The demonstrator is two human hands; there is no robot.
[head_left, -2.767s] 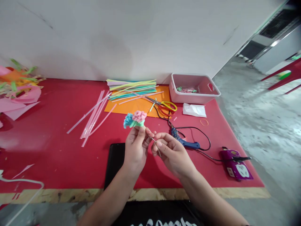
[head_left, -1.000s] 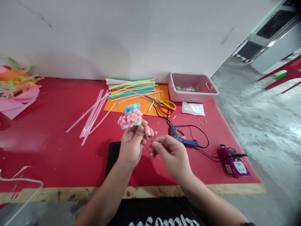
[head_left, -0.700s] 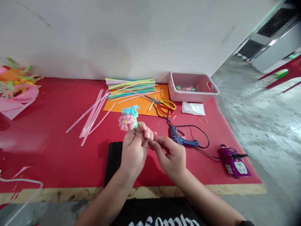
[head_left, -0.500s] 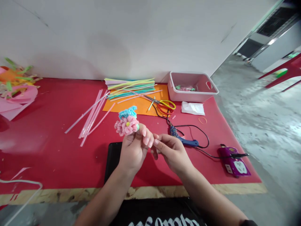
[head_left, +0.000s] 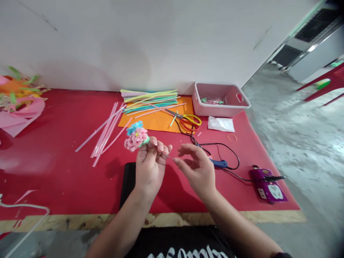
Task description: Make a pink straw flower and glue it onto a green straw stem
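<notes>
Pink and blue fuzzy pipe-cleaner flowers (head_left: 137,138) stick out to the upper left of my left hand (head_left: 152,161), whose fingers are closed round their stem. A thin wire-like stem end shows at that hand's right side, between the two hands. My right hand (head_left: 197,168) is just to the right, its fingers apart and curved, thumb tip close to the stem end. Nothing shows in its grasp. Behind the right hand lies a blue glue gun (head_left: 219,163), partly hidden by it.
Pipe cleaners (head_left: 150,98) and scissors (head_left: 185,117) lie on an orange sheet (head_left: 158,123). Pink strips (head_left: 106,132) lie left of it. A pink bin (head_left: 220,107), a white packet (head_left: 221,124), a purple power adapter (head_left: 268,186) with a cord, and a black phone-like slab (head_left: 127,186) are around.
My right hand has come away from the left and its fingers have opened. The left hand, with the flowers, has moved slightly left and tilted.
</notes>
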